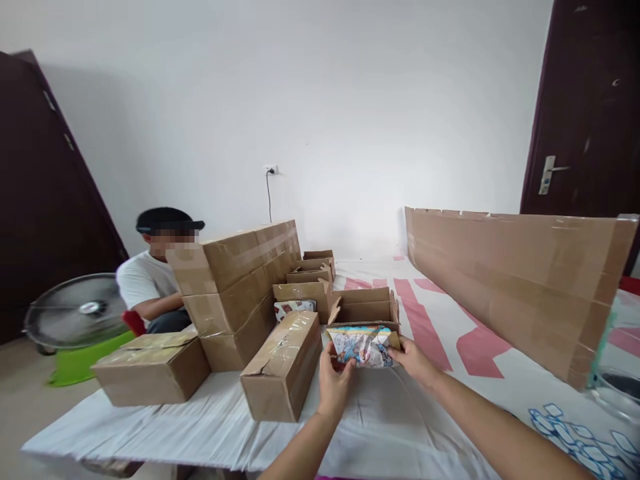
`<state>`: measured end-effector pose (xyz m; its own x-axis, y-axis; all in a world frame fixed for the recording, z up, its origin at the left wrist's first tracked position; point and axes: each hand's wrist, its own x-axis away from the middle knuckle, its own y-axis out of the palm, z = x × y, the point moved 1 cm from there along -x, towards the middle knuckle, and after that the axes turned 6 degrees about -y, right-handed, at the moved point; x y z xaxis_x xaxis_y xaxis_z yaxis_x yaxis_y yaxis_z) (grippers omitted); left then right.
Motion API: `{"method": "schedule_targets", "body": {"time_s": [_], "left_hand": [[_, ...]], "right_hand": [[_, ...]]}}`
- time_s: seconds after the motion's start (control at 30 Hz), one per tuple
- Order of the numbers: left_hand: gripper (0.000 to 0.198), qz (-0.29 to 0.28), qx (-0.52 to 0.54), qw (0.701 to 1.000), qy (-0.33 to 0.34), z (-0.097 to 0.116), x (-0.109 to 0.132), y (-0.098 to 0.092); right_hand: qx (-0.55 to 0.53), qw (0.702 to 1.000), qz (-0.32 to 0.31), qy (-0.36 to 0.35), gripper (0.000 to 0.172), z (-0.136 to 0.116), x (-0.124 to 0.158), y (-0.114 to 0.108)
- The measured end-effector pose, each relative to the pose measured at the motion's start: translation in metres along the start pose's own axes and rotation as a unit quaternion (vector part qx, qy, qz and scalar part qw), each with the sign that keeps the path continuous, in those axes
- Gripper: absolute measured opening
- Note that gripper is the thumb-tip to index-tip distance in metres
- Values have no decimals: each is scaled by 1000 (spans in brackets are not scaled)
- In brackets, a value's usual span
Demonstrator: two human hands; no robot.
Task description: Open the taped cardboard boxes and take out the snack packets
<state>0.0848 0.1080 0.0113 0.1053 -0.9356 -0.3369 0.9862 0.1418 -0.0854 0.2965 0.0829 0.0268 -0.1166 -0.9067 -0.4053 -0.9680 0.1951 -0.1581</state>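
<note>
left hand [334,387]: fingers curled, gripping | right hand [413,360]: fingers curled, gripping | both forearms extended forward

The packet [361,347] sat before the open box [367,308], between left hand [334,383] and right hand [414,360]; closed box [283,363] just left, stacked boxes [240,287] behind it, long cardboard [515,273] right.

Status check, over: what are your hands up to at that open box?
Left hand and right hand grip the colourful packet, one at each end. Packet at front edge of the open box. Taped box close beside left hand.
</note>
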Motion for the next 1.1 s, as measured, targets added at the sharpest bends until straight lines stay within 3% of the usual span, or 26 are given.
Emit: {"method": "schedule_targets", "body": {"time_s": [0.17,0.27,0.4,0.5,0.7,0.83,1.0,1.1], "left_hand": [[43,32,-105,994,21,-3,-5,-8],[44,41,-143,988,33,-5,-15,-1],[47,-33,-151,987,37,-14,-31,8],[55,-49,-143,988,28,-19,-31,7],[60,-40,-164,986,9,-15,1,-18],[57,-34,-201,979,10,-10,20,-32],[52,16,-304,945,120,3,43,-57],[46,106,-384,900,177,22,42,-84]], "right_hand": [[87,991,98,-35,46,27,-2,1],[102,990,86,-33,47,43,-9,-8],[98,994,37,-36,52,57,-24,-12],[94,994,18,-44,52,62,-28,-8],[88,995,28,-42,53,67,-19,-2],[78,996,2,-45,51,67,-18,4],[73,996,-21,-48,54,62,-19,13],[68,997,-22,-41,60,59,-17,14]]}}
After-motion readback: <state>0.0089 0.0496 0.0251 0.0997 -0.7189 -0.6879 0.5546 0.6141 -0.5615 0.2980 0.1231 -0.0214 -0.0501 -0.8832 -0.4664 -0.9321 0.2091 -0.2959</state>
